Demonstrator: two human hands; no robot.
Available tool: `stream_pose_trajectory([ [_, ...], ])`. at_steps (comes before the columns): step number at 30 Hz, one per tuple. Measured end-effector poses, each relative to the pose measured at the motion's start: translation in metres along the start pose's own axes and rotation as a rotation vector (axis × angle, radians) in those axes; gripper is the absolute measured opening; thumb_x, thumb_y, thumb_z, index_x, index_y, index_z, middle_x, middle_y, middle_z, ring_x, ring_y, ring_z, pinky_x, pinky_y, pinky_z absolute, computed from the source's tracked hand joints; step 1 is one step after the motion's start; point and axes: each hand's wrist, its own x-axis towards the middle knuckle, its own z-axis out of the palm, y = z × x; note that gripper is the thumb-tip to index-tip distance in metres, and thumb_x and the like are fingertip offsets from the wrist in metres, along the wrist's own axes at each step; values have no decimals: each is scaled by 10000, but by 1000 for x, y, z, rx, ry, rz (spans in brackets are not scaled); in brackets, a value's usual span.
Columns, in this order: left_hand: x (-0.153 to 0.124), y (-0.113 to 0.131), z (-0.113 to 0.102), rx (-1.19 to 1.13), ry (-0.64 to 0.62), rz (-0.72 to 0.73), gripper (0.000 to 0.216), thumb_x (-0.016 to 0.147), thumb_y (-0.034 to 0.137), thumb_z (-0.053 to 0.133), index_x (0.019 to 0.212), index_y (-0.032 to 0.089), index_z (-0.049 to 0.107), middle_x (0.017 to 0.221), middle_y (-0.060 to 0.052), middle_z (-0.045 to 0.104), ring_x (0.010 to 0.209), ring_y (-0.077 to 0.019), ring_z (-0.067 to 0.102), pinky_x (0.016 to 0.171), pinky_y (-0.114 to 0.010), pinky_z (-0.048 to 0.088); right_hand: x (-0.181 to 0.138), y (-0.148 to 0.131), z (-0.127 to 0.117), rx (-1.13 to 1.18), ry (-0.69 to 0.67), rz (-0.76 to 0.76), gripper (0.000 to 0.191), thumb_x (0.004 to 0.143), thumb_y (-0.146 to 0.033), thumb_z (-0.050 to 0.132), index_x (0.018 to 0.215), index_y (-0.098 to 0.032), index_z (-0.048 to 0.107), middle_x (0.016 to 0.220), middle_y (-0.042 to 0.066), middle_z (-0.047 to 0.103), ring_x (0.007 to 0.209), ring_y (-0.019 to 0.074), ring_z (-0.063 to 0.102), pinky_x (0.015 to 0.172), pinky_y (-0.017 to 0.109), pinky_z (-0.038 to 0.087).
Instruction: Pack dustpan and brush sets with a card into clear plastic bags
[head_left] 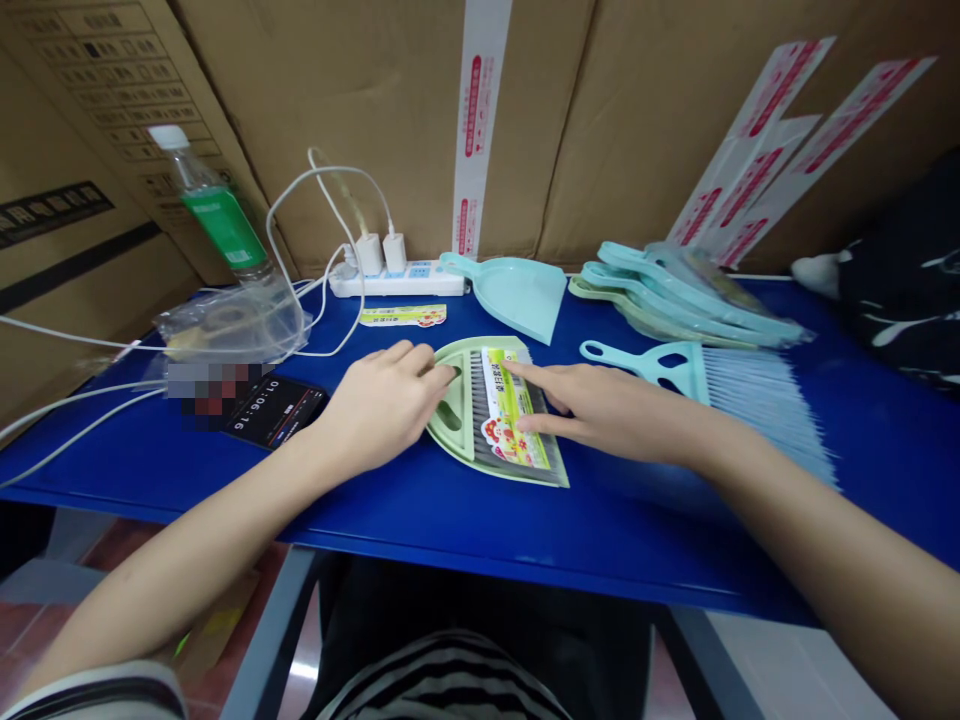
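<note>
A pale green dustpan-and-brush set (459, 420) lies on the blue table (450, 520) in front of me, with a green and white paper label (507, 412) across its grey bristles. My left hand (382, 400) rests on the set's left side, fingers curled onto the brush handle. My right hand (600, 405) lies flat, its forefinger and thumb stretched out and pressing the label down. Neither hand lifts anything.
A light blue brush (705, 385) lies right of my right hand, a blue dustpan (517, 290) and a stack of dustpan sets (675, 295) behind. A spare label (403, 316), power strip (397, 280), bottle (214, 205), plastic bags (232, 325) and phone (274, 410) sit left. Cardboard boxes (637, 120) wall the back.
</note>
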Motion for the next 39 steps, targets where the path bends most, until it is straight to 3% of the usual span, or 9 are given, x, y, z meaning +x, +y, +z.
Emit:
stream_pose_trajectory([
  [5, 2, 0, -2, -18, -191, -209, 256, 959, 268, 478, 1089, 188, 683, 1088, -87, 646, 852, -222, 655, 723, -337, 544, 0, -1, -1, -8, 2, 17, 720, 936, -501, 405, 1514, -78, 330, 1068, 184, 705, 862, 306, 673, 674, 375, 505],
  [10, 4, 0, -4, -80, -318, -256, 309, 961, 252, 470, 1215, 187, 635, 1022, -70, 664, 805, -231, 672, 731, -364, 544, 2, 0, 2, 17, 31, -21, 725, 929, -504, 385, 1503, -62, 346, 1257, 206, 634, 981, 330, 654, 761, 421, 518],
  [13, 5, -1, -3, -111, -303, -214, 337, 972, 241, 438, 1255, 220, 620, 1039, -72, 648, 782, -212, 667, 718, -347, 533, 2, 2, 4, 27, 39, -42, 725, 932, -507, 366, 1506, -64, 340, 1344, 203, 581, 1083, 345, 625, 835, 449, 513],
  [17, 3, -2, -1, -84, -278, -174, 328, 986, 253, 404, 1173, 206, 670, 991, -77, 643, 781, -209, 656, 752, -360, 523, 1, 3, 4, 33, 36, -48, 727, 933, -501, 358, 1506, -55, 333, 1373, 205, 557, 1123, 349, 606, 870, 463, 505],
  [25, 2, -3, 2, -73, -232, -130, 341, 996, 268, 383, 1174, 169, 656, 1004, -81, 653, 795, -213, 643, 780, -375, 506, 0, 1, 0, 51, 16, 17, 733, 921, -522, 405, 1505, -82, 355, 1127, 195, 682, 915, 309, 661, 722, 384, 499],
  [30, 2, -3, 3, -75, -208, -98, 362, 1009, 288, 355, 1163, 183, 666, 994, -80, 655, 781, -204, 639, 774, -365, 495, -3, 7, 2, 48, 77, -58, 715, 925, -541, 399, 1492, -105, 391, 1118, 174, 697, 927, 304, 661, 723, 374, 498],
  [35, 2, -2, 3, -83, -209, -93, 370, 1013, 302, 348, 1167, 189, 665, 1008, -83, 653, 770, -197, 636, 761, -355, 495, -5, 5, 0, 34, 49, -49, 747, 915, -553, 408, 1490, -77, 382, 1192, 195, 667, 994, 324, 644, 741, 387, 496],
  [39, 2, -1, 2, -90, -215, -92, 370, 1014, 301, 350, 1175, 187, 663, 1006, -85, 653, 766, -197, 635, 765, -357, 498, -5, 4, -3, 4, 15, -20, 754, 917, -556, 411, 1487, -63, 384, 884, 147, 712, 805, 290, 653, 650, 358, 469],
])
